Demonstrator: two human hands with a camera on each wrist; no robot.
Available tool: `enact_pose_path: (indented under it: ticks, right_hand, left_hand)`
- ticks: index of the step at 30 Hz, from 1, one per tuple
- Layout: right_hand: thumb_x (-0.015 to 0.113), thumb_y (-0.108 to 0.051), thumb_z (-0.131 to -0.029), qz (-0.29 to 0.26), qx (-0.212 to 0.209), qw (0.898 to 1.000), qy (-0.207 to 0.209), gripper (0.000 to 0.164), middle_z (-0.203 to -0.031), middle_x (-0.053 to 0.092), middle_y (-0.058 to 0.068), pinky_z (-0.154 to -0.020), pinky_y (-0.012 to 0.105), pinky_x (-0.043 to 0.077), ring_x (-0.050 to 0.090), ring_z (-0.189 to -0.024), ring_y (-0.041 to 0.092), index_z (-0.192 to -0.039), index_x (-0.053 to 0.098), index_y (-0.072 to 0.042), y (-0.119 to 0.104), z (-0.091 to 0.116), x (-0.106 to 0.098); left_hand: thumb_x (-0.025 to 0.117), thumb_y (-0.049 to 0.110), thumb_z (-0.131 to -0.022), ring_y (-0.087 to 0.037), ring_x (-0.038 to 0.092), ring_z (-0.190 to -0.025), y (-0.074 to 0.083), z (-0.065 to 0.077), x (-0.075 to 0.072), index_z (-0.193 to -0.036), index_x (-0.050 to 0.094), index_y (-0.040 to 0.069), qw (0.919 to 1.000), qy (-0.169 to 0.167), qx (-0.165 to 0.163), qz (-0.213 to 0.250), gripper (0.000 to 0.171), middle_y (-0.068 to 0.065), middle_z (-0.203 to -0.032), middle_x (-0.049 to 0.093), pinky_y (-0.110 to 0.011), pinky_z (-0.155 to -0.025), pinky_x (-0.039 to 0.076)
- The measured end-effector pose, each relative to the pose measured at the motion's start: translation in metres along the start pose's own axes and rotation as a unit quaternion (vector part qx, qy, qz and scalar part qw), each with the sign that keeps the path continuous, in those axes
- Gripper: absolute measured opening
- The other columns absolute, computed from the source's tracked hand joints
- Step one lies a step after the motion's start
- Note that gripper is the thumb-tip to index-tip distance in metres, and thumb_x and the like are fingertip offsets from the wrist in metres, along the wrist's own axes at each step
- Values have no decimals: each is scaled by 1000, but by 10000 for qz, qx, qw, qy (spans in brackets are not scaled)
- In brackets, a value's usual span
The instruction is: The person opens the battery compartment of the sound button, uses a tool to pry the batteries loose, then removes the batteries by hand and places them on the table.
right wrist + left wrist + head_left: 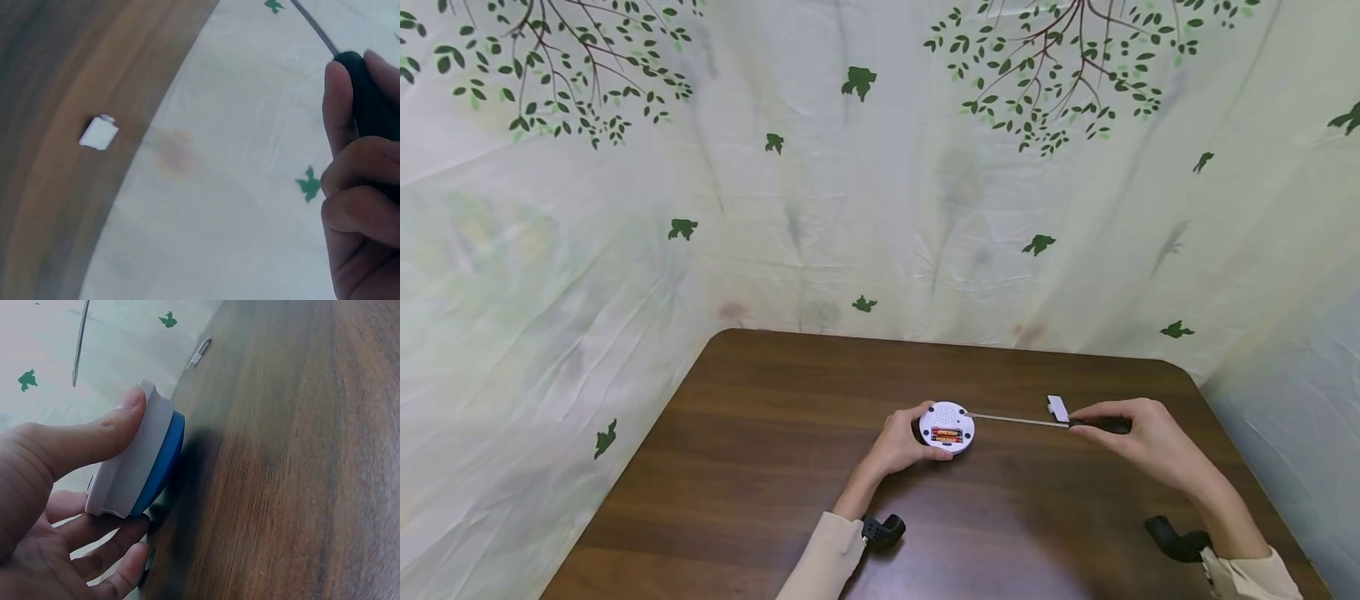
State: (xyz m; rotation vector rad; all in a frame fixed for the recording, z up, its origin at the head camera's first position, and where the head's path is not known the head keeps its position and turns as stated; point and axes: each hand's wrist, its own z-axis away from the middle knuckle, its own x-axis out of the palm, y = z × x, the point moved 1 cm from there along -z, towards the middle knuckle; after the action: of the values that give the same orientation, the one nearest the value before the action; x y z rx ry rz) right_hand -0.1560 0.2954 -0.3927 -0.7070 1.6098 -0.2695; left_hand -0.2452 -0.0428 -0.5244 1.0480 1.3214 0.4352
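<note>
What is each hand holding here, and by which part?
The left hand grips the round white device by its rim. The right hand holds the screwdriver by its black handle.

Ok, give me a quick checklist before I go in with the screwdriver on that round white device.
1. Left hand holds the round device steady on the table: ok.
2. Battery bay faces up, batteries visible: ok.
3. Right hand grips the screwdriver by its black handle: ok.
4. Tip seated on the device: cannot tell.
5. White cover set aside on the table, apart from the device: ok.
</note>
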Motion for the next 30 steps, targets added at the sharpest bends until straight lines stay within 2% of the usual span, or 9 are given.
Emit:
enact_pose_path:
  ticks: [2, 8, 12, 19, 25, 30]
  right_hand:
    - [80, -33, -91, 47, -117, 9998, -125, 18, -104, 80, -4, -68, 23, 50, 63, -85, -5, -108, 82, -26, -4, -5, 0]
    - [81, -32, -90, -129, -279, 9979, -561, 18, -105, 80, -3, -66, 22, 48, 64, -84, -2, -106, 82, -24, -16, -17, 2]
    - [83, -31, -89, 72, -430, 9974, -581, 17, -103, 80, -2, -64, 22, 48, 64, -84, -2, -104, 83, -22, -20, -23, 1]
    - [84, -24, -86, 540, -570, 9946, -672, 14, -104, 81, -1, -65, 21, 49, 74, -90, 10, -100, 84, -23, -32, -34, -2]
    - [84, -29, -86, 995, -380, 9897, -955, 11, -101, 80, -7, -57, 25, 42, 60, -74, 2, -98, 84, -28, -51, -47, -3]
    - [82, -26, -88, 1235, -566, 9807, -1407, 10, -81, 76, -11, -53, 25, 40, 57, -59, 2, -97, 84, -22, -70, -66, -7]
  left_hand:
    - [99, 27, -67, -34, 62, -125, 0, 0, 0, -144, 60, 4, 10000, 38, 33, 24, 89, -19, -134, 69, -51, -110, 46]
    - [99, 27, -67, -35, 62, -124, -1, 2, 0, -143, 61, 4, 10000, 67, 26, 5, 88, -19, -134, 69, -52, -109, 46]
    - [99, 27, -67, -36, 61, -125, -1, 2, 0, -144, 60, 3, 10000, 59, -2, 24, 89, -20, -135, 68, -53, -109, 45]
    - [100, 28, -66, -37, 60, -126, 0, 2, -1, -144, 59, 2, 9999, 90, -49, 20, 91, -21, -136, 67, -53, -110, 45]
    - [100, 28, -66, -39, 59, -127, 2, 3, 0, -145, 59, 3, 9998, 76, -160, 23, 92, -21, -138, 66, -54, -110, 45]
    - [100, 28, -66, -40, 58, -128, 3, 3, 0, -145, 59, 3, 9997, 91, -208, 96, 91, -22, -138, 66, -55, -110, 45]
